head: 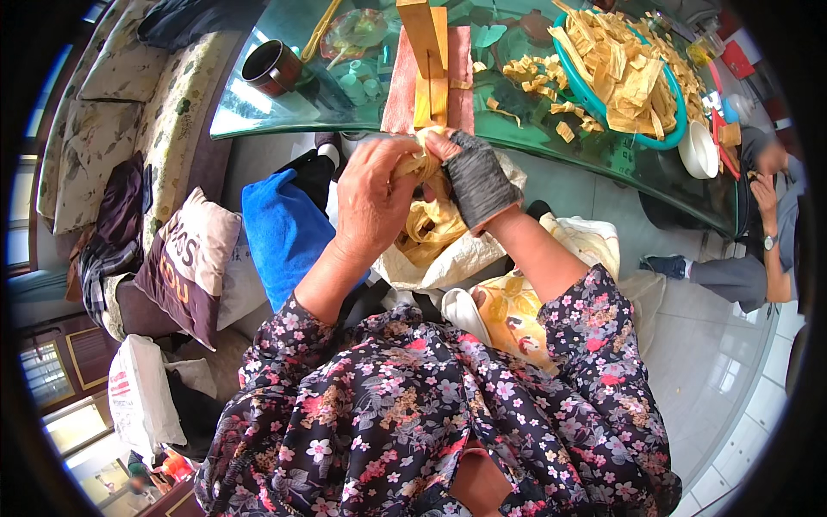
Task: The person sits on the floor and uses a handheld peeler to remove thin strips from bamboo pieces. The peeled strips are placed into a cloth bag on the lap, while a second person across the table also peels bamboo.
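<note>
Both of my hands meet at the near edge of the glass table, over an open whitish sack. My left hand point(376, 187) pinches a pale yellow, folded strip point(423, 161) of what looks like bean curd skin. My right hand point(475, 174), wrapped in a dark grey band, grips the same strip near its upper end. More long yellow strips point(429, 229) hang into the sack point(452, 262) below. Just beyond my fingers, a wooden stand point(431, 71) with an upright block and a thin rod rests on a pink cloth point(402, 90).
On the glass table point(517, 129) stand a dark mug point(268, 68), a teal basket point(678, 123) heaped with yellowish folded pieces, loose pieces beside it, and a white bowl point(698, 152). A blue cloth point(281, 226) lies left of my arms. Another person point(772, 239) sits at the far right.
</note>
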`<state>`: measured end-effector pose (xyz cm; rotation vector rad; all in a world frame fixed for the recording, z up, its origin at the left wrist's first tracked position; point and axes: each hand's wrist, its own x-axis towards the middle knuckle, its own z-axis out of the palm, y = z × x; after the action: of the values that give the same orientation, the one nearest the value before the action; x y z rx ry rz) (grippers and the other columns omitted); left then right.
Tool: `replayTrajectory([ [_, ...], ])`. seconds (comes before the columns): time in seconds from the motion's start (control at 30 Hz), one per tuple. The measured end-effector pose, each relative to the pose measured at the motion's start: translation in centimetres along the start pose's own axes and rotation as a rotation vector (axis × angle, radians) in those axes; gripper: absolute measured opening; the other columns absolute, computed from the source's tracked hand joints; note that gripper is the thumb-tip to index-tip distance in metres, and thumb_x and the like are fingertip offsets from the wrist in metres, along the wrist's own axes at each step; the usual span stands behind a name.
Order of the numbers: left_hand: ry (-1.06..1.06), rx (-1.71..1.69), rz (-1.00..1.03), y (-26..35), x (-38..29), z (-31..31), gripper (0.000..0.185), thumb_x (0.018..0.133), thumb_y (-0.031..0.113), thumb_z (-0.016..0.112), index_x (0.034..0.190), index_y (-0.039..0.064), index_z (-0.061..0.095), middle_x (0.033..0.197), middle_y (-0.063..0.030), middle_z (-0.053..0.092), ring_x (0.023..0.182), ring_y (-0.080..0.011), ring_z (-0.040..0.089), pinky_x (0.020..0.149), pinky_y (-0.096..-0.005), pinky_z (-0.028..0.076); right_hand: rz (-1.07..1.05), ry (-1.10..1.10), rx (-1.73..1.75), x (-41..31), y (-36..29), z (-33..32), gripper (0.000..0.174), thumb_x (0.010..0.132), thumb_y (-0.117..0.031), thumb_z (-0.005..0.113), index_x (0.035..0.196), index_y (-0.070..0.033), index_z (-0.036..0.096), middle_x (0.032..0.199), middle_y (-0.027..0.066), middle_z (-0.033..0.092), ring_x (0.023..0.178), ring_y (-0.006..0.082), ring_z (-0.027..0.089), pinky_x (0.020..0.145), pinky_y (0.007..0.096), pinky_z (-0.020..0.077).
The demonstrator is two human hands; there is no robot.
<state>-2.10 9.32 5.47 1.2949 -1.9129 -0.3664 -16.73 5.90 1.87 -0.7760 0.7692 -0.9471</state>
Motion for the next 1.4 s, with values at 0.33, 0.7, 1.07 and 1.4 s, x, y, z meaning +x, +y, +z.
replayTrajectory([
  [0.33,0.004,-0.235,0.076,-1.1,0.3,0.8,0.044,0.07,-0.015,0.038,0.108,0.002,0.052,0.092,-0.0155,0.057,0.086,-0.0332,0.058,0.078,-0.0329,0.045,-0.209,-0.419,-0.464,-0.2,0.8,-1.7,0.043,0.085,-0.023,0.059,0.121,-0.003,0.046,0.092,0.0077,0.056,0.08,0.0165,0.056,0.068,0.0268,0.0471],
  [0.7,-0.146,-1.284,-0.577,-2.3,0.1,1.6,0.006,0.09,0.01,0.053,0.093,0.005,0.053,0.093,-0.0013,0.057,0.086,-0.0068,0.055,0.079,-0.0209,0.044,-0.708,-0.085,-1.15,-0.8,-1.5,-0.7,0.028,0.083,-0.022,0.058,0.101,-0.001,0.056,0.089,0.0175,0.06,0.08,0.0336,0.059,0.069,0.0396,0.0476],
  [1.07,0.011,-0.812,-0.162,-5.9,0.0,1.0,0.013,0.084,0.003,0.063,0.091,0.002,0.053,0.086,0.0013,0.057,0.082,-0.0056,0.053,0.073,-0.021,0.045,0.009,-0.276,-0.352,-1.2,-3.0,0.2,0.028,0.084,-0.03,0.065,0.088,-0.002,0.065,0.055,-0.001,0.052,0.045,0.0046,0.046,0.042,0.0189,0.0363],
  [1.4,0.073,-0.774,-0.394,-1.5,0.2,1.5,0.013,0.083,0.007,0.066,0.091,-0.002,0.061,0.082,0.0001,0.062,0.075,-0.0052,0.055,0.069,-0.0195,0.045,-0.075,0.013,-0.129,0.3,-1.7,-0.4,0.02,0.082,-0.022,0.067,0.086,-0.008,0.053,0.063,-0.0017,0.052,0.048,0.0055,0.047,0.042,0.0176,0.0345],
])
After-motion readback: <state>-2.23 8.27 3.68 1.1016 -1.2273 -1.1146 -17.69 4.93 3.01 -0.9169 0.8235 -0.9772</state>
